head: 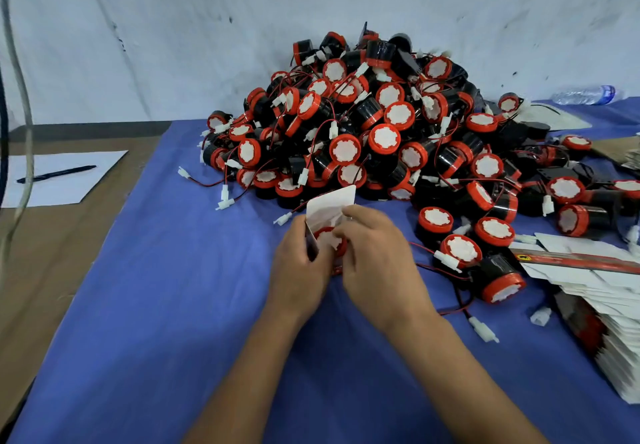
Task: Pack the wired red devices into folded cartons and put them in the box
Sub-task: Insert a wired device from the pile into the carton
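A big heap of red-and-black wired devices point(381, 125) fills the back and right of the blue cloth. In front of it my left hand point(301, 263) grips the side of a small carton point(329, 203) whose white flap stands open. One red device point(329, 239) sits in the carton's mouth, its white face towards me. My right hand point(377, 253) pinches at the device and the carton's edge from the right. A stack of flat unfolded cartons point(606, 291) lies at the right edge.
Blue cloth point(156, 305) covers the table. A white sheet point(59, 177) with a black pen point(57, 173) lies at the left on brown board. A water bottle point(585, 94) lies at the back right. Loose white connectors point(483, 329) and wires trail near my right wrist.
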Demonstrator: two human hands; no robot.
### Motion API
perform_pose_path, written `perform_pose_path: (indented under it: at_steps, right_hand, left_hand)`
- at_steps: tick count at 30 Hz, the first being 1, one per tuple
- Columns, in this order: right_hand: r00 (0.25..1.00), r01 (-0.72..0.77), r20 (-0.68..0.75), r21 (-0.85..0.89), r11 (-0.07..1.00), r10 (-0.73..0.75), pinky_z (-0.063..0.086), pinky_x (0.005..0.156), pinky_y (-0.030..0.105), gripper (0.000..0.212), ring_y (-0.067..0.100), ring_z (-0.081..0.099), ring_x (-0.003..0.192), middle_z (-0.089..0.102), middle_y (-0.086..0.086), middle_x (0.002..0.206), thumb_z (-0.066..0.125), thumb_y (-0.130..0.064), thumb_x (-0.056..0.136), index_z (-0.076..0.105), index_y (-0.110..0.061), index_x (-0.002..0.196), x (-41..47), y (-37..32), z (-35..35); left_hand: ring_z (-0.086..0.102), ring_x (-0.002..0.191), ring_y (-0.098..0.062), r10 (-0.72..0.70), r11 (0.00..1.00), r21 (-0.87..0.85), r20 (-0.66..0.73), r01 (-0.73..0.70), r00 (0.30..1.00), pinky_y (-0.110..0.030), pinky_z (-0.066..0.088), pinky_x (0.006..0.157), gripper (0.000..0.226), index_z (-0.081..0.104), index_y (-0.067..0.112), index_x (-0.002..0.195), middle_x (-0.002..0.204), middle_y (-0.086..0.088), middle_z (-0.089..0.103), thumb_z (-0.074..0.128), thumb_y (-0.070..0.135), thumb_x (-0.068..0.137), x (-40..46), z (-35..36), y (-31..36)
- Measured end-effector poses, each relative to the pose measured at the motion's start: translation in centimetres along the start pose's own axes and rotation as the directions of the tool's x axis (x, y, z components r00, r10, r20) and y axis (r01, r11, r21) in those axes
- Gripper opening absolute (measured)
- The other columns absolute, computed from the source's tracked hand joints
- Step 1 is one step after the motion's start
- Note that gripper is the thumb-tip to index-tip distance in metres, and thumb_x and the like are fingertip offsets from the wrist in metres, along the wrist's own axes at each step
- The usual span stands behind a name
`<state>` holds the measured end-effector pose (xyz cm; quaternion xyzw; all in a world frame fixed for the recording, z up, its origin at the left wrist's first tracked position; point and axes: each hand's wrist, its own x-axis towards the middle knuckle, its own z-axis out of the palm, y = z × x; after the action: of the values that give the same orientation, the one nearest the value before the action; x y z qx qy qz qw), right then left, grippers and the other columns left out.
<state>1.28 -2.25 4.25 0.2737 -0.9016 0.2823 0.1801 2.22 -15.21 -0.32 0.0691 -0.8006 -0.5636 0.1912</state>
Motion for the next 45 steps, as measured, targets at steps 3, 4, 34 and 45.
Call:
perform_pose_path:
  at_steps: [3,4,34,45]
  right_hand:
    - [0.985,-0.136,-0.14,-0.263,0.955,0.102,0.05,0.091,0.04,0.018,0.026,0.058,0.108,0.067,0.003,0.109,0.064,-0.022,0.093,0.07,-0.015,0.108,0.1,1.6,-1.5]
    - [0.979,-0.204,-0.052,-0.359,0.911,0.199,0.05,0.089,0.041,0.022,0.026,0.061,0.104,0.068,0.001,0.104,0.061,-0.034,0.096,0.068,-0.018,0.109,0.4,2.1,-2.0]
    - [0.783,-0.058,0.591,-0.238,0.969,0.192,0.063,0.079,0.044,0.02,0.025,0.07,0.089,0.07,0.002,0.098,0.06,-0.012,0.09,0.067,-0.022,0.105,7.0,-0.7,-2.7]
    - [0.971,-0.218,0.073,-0.116,0.969,0.227,0.048,0.057,0.034,0.011,0.022,0.06,0.071,0.065,0.009,0.082,0.059,-0.007,0.094,0.064,-0.007,0.084,4.9,-1.9,-1.2]
  left_hand:
    - [0.063,0.083,-0.022,0.012,0.995,0.101,-0.024,-0.01,1.0,-0.054,0.054,0.074,0.018,0.052,0.03,0.099,0.089,0.002,0.066,0.057,0.041,0.086,-0.2,0.3,0.2]
    - [0.063,0.085,-0.021,0.005,0.995,0.098,-0.032,-0.002,0.999,-0.053,0.054,0.075,0.02,0.052,0.028,0.1,0.091,0.002,0.066,0.057,0.04,0.085,-0.1,0.3,0.1]
    - [0.069,0.094,-0.007,-0.047,0.997,-0.053,0.057,0.05,0.997,-0.022,0.057,0.072,0.018,0.064,0.027,0.114,0.107,0.009,0.072,0.064,0.016,0.099,1.0,0.5,-1.0]
    - [0.068,0.082,-0.022,-0.102,0.984,-0.145,0.003,0.101,0.995,-0.035,0.059,0.066,0.016,0.067,0.014,0.107,0.096,-0.003,0.073,0.073,0.008,0.093,1.2,0.6,-0.4]
